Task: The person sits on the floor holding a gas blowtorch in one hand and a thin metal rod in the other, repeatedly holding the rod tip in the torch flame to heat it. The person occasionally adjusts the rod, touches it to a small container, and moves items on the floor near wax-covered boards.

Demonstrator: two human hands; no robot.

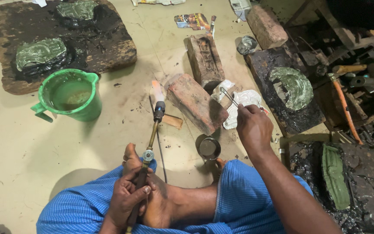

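Observation:
My left hand (128, 197) grips the handle of a gas torch (151, 138) that rests across my crossed legs. A flame (156, 90) burns at its nozzle, pointing toward a reddish brick (194, 103) on the floor. My right hand (253, 128) holds thin metal tweezers (229, 96) over a white crumpled piece (243, 102) lying next to that brick. A small metal cup (208, 148) stands on the floor between my knees and the brick.
A green plastic mug (69, 95) with liquid stands to the left. Dark pitch slabs carry embossed metal sheets (40, 53) at the back left, one (294, 86) at the right and one (335, 175) at the near right. More bricks (204, 58) lie behind. Tools crowd the right edge.

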